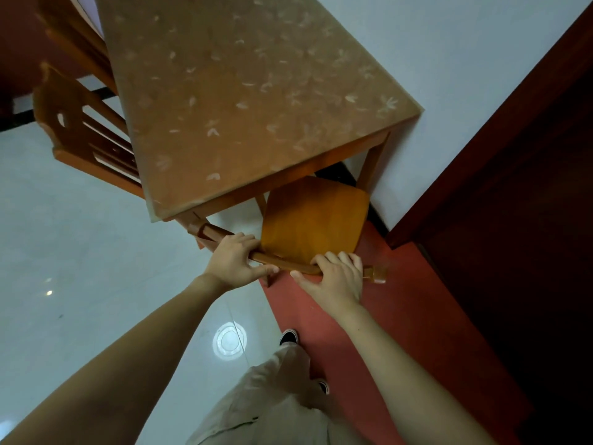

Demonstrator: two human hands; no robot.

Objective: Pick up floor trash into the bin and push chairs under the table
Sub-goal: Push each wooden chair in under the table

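Now we hold the chair point(314, 216) by the curved top rail point(287, 264) of its back with both hands. Our left hand point(236, 261) wraps the rail's left part, fingers curled over the top and thumb stretched along the near side. Our right hand point(337, 276) grips the right part the same way, close to the rail's end. The hands sit a little apart on the rail. The chair stands at the near end of the tabletop point(250, 91), between the two near legs. The far edge of its orange seat is tucked under the tabletop's edge, and most of the seat shows out in front. A clear cover with pale flower prints lies over the tabletop. On the left, a second chair point(80, 130) is pushed against the long side, its slatted back just beside the edge. The floor point(64, 236) is pale glossy tile on the left, with a red strip point(401, 300) under our chair. A white wall point(449, 75) runs beside the tabletop, and a dark red door point(529, 220) stands to the right. Below are our beige trousers point(272, 396) and a black shoe point(288, 337).
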